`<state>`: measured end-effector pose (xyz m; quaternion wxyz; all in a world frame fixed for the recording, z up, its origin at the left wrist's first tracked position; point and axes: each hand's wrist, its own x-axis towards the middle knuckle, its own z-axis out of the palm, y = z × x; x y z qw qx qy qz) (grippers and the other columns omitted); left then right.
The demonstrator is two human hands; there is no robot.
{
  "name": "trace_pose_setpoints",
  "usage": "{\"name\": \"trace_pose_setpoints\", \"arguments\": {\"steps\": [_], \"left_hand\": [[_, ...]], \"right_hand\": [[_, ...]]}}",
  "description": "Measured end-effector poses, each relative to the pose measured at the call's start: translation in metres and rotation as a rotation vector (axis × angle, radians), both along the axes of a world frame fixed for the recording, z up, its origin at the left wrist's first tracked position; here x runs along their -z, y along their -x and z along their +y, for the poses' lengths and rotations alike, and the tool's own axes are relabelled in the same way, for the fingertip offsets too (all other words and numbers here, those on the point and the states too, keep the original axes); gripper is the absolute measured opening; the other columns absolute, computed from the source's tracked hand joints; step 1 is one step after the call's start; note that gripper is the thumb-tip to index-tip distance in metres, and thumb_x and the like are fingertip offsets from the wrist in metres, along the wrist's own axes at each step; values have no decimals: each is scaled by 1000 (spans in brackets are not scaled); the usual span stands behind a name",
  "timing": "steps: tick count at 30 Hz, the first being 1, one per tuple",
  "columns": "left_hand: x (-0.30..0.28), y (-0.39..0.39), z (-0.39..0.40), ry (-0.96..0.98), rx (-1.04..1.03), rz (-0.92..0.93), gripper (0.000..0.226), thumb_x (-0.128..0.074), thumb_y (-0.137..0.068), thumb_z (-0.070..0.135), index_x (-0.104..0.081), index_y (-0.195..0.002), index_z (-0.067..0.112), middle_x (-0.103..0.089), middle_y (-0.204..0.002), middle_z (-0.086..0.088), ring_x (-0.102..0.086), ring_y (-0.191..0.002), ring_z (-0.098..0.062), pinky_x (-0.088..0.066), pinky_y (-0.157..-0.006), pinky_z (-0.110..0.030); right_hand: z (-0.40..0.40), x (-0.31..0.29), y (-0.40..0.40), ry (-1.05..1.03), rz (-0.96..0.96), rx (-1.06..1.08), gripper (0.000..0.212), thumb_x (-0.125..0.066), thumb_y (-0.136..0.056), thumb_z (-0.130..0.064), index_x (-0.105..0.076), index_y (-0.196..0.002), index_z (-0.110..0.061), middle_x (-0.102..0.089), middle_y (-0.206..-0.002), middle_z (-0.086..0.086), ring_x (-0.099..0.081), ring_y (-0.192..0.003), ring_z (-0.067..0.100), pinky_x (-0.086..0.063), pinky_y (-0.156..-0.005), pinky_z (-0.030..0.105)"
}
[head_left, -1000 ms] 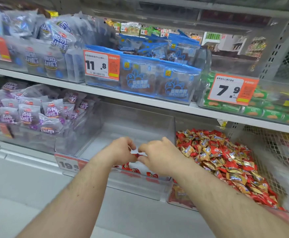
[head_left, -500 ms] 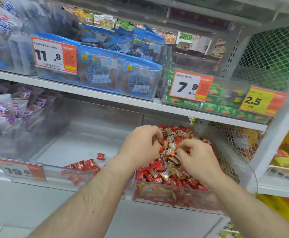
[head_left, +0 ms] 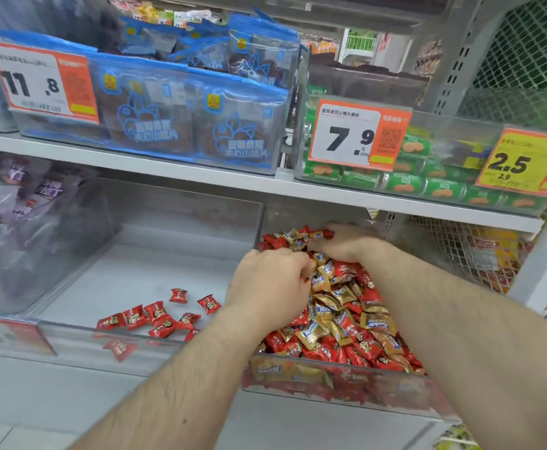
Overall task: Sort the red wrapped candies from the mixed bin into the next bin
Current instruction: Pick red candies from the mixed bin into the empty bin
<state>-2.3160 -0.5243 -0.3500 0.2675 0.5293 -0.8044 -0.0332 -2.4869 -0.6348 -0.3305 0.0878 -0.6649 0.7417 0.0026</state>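
A clear mixed bin (head_left: 340,381) on the lower shelf holds a heap of red and gold wrapped candies (head_left: 346,319). To its left, a clear bin (head_left: 109,349) has several red wrapped candies (head_left: 158,316) lying near its front. My left hand (head_left: 268,284) rests on the left side of the heap, fingers curled into the candies. Farther back, my right hand (head_left: 343,243) presses its fingers down into the pile. Whether either hand has pinched a candy is hidden by the fingers.
A bin of purple packets (head_left: 15,228) stands at the left. On the shelf above sit blue bags (head_left: 184,118) and green packets (head_left: 405,180) behind price tags (head_left: 356,134). A white mesh divider (head_left: 460,251) closes the right side.
Both hands moved from the left bin, where they were together over the red candies, rightward into the mixed bin. The right hand has since reached farther back in the heap.
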Motion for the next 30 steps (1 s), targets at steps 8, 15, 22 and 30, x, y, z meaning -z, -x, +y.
{"name": "trace_pose_setpoints", "arguments": {"steps": [8, 15, 22, 30], "left_hand": [[-2, -2, 2, -32, -21, 12, 22, -49, -89, 22, -65, -99, 32, -66, -103, 11, -59, -97, -13, -31, -82, -25], [-8, -3, 5, -89, -20, 5, 22, -51, -89, 24, -65, -103, 32, -66, -104, 10, -59, -101, -17, -33, -80, -27], [-10, 3, 5, -109, -23, -40, 25, -53, -90, 24, -65, -109, 33, -67, -111, 10, -58, -108, -17, -39, -89, -30], [1, 31, 0, -210, 147, 58, 29, -51, -95, 20, -66, -118, 28, -65, -119, 8, -57, -103, -13, -44, -85, -24]], "right_hand": [[39, -6, 2, -67, -166, -165, 49, -59, -90, -54, -56, -131, -28, -48, -145, -3, -49, -119, 18, -38, -94, 30], [107, 3, 7, 22, -59, -235, 37, -55, -81, -67, -55, -113, -49, -57, -127, -9, -54, -112, 18, -43, -100, 44], [163, 9, 34, 165, -136, -167, 56, -47, -82, -77, -45, -135, -57, -35, -153, -14, -23, -144, 20, -14, -114, 50], [182, 13, 78, 593, -656, 283, 18, -66, -87, -20, -70, -71, -28, -69, -77, -13, -63, -81, 14, -47, -75, 29]]}}
